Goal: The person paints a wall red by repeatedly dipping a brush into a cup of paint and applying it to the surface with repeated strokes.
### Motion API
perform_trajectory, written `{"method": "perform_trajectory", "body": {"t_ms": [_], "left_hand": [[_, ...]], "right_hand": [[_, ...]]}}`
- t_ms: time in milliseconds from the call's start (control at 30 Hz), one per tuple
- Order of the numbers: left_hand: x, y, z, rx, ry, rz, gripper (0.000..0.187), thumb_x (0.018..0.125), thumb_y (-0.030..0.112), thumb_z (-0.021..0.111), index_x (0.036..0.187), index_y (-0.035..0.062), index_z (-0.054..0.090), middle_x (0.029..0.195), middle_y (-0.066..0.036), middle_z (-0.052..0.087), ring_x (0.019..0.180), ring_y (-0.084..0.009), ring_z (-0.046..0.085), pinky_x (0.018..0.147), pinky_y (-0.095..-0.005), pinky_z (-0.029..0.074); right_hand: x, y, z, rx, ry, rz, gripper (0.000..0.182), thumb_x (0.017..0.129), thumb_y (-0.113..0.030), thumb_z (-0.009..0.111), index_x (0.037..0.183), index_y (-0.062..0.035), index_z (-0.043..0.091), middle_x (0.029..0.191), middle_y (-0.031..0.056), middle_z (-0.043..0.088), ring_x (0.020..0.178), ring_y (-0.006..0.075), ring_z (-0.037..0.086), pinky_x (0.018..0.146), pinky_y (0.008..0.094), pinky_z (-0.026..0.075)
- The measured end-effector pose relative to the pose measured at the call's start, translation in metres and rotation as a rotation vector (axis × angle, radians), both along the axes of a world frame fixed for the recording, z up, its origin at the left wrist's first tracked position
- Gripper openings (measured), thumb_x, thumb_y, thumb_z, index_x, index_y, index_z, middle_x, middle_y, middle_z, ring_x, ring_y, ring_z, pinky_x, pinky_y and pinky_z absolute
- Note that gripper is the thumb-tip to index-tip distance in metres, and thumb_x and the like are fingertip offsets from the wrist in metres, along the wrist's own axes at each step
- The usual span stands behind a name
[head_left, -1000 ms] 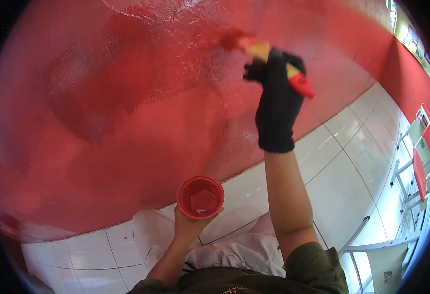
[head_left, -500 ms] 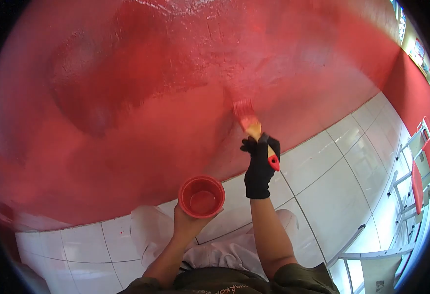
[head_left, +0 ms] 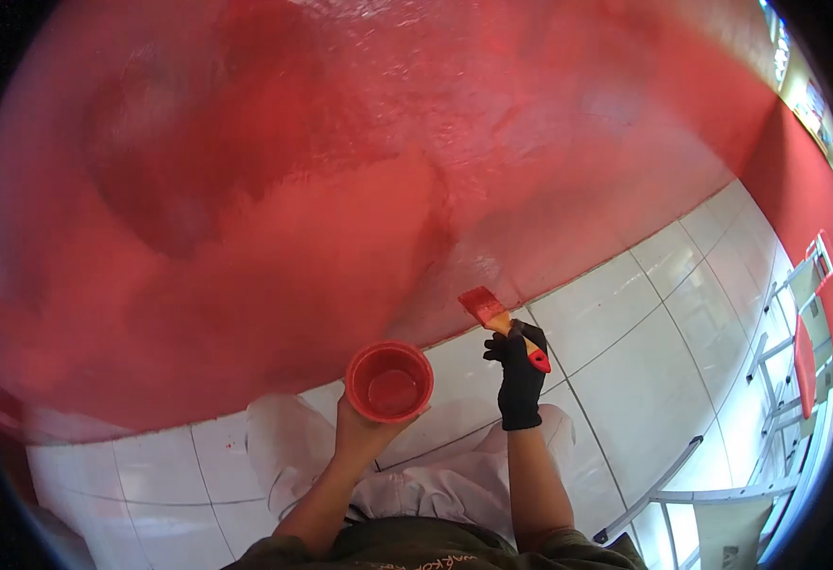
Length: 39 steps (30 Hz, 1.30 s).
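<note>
My bare left hand (head_left: 376,429) is wrapped round a red paint pot (head_left: 390,418), its open mouth facing up and red paint in the bottom. In a black glove, my right hand (head_left: 519,366) grips a paintbrush (head_left: 497,320) by its wooden handle, whose end is red with a hole in it. The brush's red-coated bristles point up and left, close to the foot of the red wall (head_left: 340,256). Wet, shiny patches and darker strokes show on the wall above.
White floor tiles (head_left: 644,351) run along the wall's base, with small red drips (head_left: 230,444) at the left. At the right stand metal-framed folding chairs (head_left: 804,366) with red parts. My light trousers (head_left: 293,446) are bent at the knees below the pot.
My right hand has drawn the paintbrush down from the wall to near the floor line. The pot in my left hand stays almost where it was.
</note>
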State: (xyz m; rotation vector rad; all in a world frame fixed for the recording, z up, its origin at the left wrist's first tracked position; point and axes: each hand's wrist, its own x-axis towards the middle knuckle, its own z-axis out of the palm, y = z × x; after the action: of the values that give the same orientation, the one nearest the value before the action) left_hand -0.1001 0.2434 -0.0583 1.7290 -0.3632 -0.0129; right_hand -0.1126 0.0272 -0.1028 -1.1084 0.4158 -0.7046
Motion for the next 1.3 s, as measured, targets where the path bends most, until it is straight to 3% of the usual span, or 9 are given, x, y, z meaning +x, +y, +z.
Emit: {"method": "perform_trajectory", "body": {"t_ms": [167,533,600,700,733,933,1000,1200,1300], "left_hand": [[0.001,0.005,-0.004,0.066,0.118,-0.009,0.066,0.059,0.016,0.088,0.115,0.0034,0.055,0.110,-0.009,0.063,0.100,-0.0185,0.061,0.084,-0.0322,0.051],[-0.003,-0.009,0.009,0.031,0.048,-0.033,0.065,0.060,0.015,0.087,0.115,0.0034,0.055,0.110,-0.008,0.063,0.100,-0.0167,0.061,0.084,-0.0308,0.051],[-0.005,-0.014,0.014,0.064,0.027,-0.028,0.064,0.061,0.015,0.087,0.115,0.0034,0.055,0.111,-0.008,0.062,0.100,-0.0163,0.061,0.084,-0.0305,0.051],[-0.011,-0.020,0.024,0.128,-0.045,0.041,0.065,0.061,0.016,0.087,0.116,0.0036,0.054,0.110,-0.007,0.063,0.099,-0.0164,0.061,0.084,-0.0305,0.051],[-0.011,-0.020,0.024,0.120,-0.022,0.028,0.065,0.061,0.016,0.087,0.116,0.0036,0.054,0.109,-0.007,0.063,0.099,-0.0166,0.061,0.083,-0.0305,0.051],[-0.013,-0.021,0.013,0.157,0.024,0.062,0.067,0.061,0.018,0.088,0.116,0.0033,0.053,0.110,-0.008,0.063,0.100,-0.0176,0.061,0.083,-0.0309,0.051],[-0.016,-0.021,0.007,0.139,0.037,0.082,0.068,0.061,0.019,0.088,0.117,0.0031,0.053,0.111,-0.009,0.063,0.100,-0.0178,0.061,0.083,-0.0309,0.051],[-0.022,-0.018,-0.006,0.182,0.098,0.134,0.063,0.061,0.017,0.088,0.113,0.0043,0.053,0.103,-0.006,0.063,0.095,-0.0181,0.061,0.081,-0.0317,0.051],[-0.022,-0.030,0.009,-0.012,0.246,0.061,0.055,0.065,0.009,0.084,0.110,0.0056,0.053,0.096,-0.004,0.062,0.090,-0.0158,0.060,0.079,-0.0317,0.050]], "right_hand": [[0.014,-0.007,0.052,-0.097,-0.124,-0.026,0.028,0.094,-0.020,0.054,0.112,0.0007,0.048,0.092,0.0144,0.061,0.077,0.0217,0.064,0.067,0.0333,0.053],[0.107,0.000,0.269,-0.416,-0.738,-0.063,0.024,0.094,-0.017,0.054,0.108,0.0023,0.052,0.088,0.0111,0.064,0.072,0.0181,0.065,0.067,0.0305,0.053],[0.117,-0.003,0.293,-0.533,-0.867,-0.186,0.004,0.090,-0.009,0.058,0.090,-0.0048,0.057,0.075,0.0018,0.059,0.065,0.0094,0.058,0.057,0.0230,0.046],[0.107,-0.012,0.298,-0.469,-0.990,-0.047,0.003,0.089,-0.006,0.057,0.087,-0.0041,0.058,0.076,0.0018,0.060,0.064,0.0095,0.059,0.057,0.0241,0.048],[0.108,-0.013,0.292,-0.361,-1.048,0.000,0.004,0.090,-0.007,0.056,0.091,-0.0037,0.057,0.080,0.0039,0.062,0.068,0.0113,0.061,0.059,0.0252,0.050],[0.104,-0.013,0.153,-0.121,-0.610,0.053,0.014,0.094,-0.011,0.053,0.102,-0.0003,0.050,0.084,0.0094,0.062,0.072,0.0148,0.062,0.067,0.0287,0.050],[0.093,-0.012,0.103,-0.096,-0.508,0.031,0.024,0.095,-0.019,0.052,0.108,0.0013,0.048,0.092,0.0141,0.061,0.080,0.0216,0.064,0.071,0.0353,0.053],[0.059,-0.001,0.004,0.128,-0.320,-0.009,0.026,0.095,-0.020,0.051,0.111,-0.0009,0.047,0.091,0.0143,0.060,0.078,0.0224,0.064,0.070,0.0366,0.053],[0.046,0.000,-0.043,0.143,-0.231,-0.036,0.025,0.095,-0.021,0.052,0.109,-0.0016,0.048,0.092,0.0142,0.060,0.077,0.0221,0.064,0.068,0.0359,0.053]]}}
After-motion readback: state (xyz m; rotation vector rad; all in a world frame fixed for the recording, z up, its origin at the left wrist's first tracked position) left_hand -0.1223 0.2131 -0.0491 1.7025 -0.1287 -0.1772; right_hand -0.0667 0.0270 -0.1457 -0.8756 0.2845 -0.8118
